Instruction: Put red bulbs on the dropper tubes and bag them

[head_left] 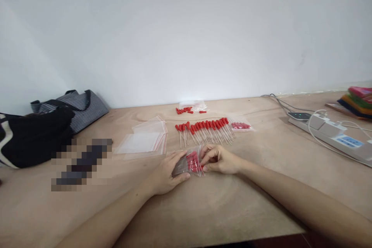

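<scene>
A clear zip bag (181,167) lies on the table with several red-bulbed droppers (193,161) inside, bulbs toward its right end. My left hand (168,170) rests over the bag's left part, fingers along its far side and thumb along its near side, steadying it. At the bag's right end, my right hand (217,159) pinches close to the zip edge. Its fingertips are by the red bulbs, and I cannot tell whether they also touch one. Just beyond my hands, a row of droppers (207,128) with red bulbs and clear stems lies on the wood.
Flat zip bags (139,142) lie left of the row; a filled bag (241,124) lies right. Loose red bulbs (183,110) sit near the wall. A power strip (334,133) with cables and coloured stack (356,102) stand right. Black (37,135) and striped (87,108) bags occupy the left.
</scene>
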